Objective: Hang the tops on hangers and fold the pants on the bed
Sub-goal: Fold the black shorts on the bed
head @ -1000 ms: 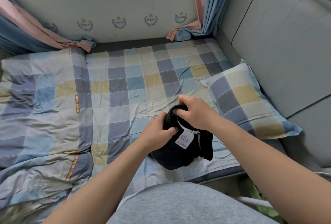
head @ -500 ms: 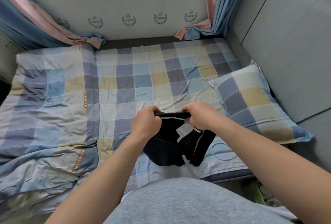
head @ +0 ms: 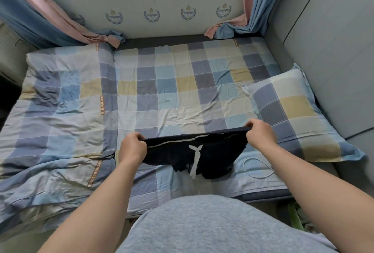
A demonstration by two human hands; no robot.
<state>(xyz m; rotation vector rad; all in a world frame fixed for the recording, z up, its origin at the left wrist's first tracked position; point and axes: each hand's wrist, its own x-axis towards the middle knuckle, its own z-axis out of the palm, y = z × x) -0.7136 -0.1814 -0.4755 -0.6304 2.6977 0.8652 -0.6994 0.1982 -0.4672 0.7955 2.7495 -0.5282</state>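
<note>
A pair of dark navy pants [head: 214,151] with a white drawstring hangs over the near part of the checked bed [head: 172,91]. My left hand [head: 132,147] grips the left end of the waistband and my right hand [head: 260,135] grips the right end. The waistband is stretched flat between them, and the legs droop in a bunch onto the sheet below. No tops or hangers are in view.
A checked pillow [head: 297,115] lies at the right, close to my right hand. A folded checked quilt [head: 58,115] covers the left of the bed. A thin white cord [head: 257,169] loops on the sheet near the front edge. Curtains [head: 36,10] hang at the back corners.
My hands have drawn apart, spreading the bunched pants out by the waistband. The white drawstring is now visible at the front.
</note>
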